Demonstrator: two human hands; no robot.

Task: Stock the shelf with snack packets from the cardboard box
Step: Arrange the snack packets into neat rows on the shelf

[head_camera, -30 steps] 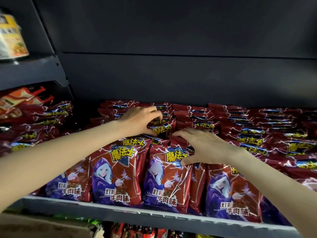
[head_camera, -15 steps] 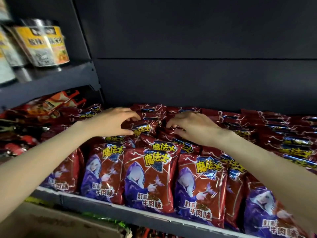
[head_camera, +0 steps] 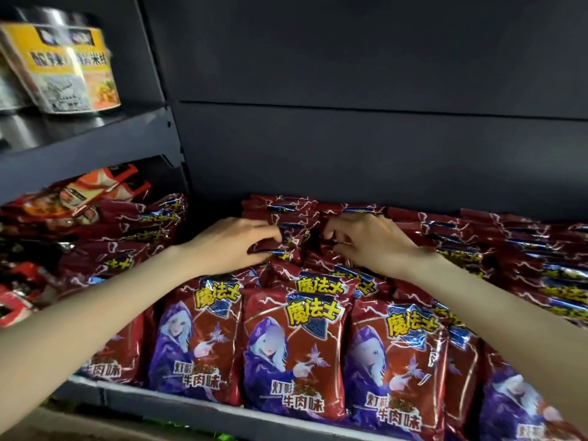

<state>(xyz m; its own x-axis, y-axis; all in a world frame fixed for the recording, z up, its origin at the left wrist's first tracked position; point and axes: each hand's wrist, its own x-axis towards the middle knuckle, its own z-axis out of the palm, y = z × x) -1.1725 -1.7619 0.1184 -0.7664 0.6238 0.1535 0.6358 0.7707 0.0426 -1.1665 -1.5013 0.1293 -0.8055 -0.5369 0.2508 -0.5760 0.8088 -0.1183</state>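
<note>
I see my left hand [head_camera: 229, 245] and right hand [head_camera: 370, 241] both pinching red snack packets [head_camera: 291, 237] in the rear rows of the shelf [head_camera: 203, 412], which holds rows of them upright, while cups [head_camera: 71, 68] sit up left

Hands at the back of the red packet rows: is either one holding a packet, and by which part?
The left hand pinches a red packet by its upper edge. The right hand curls its fingers over neighbouring packet tops; a firm hold there cannot be told.
</note>
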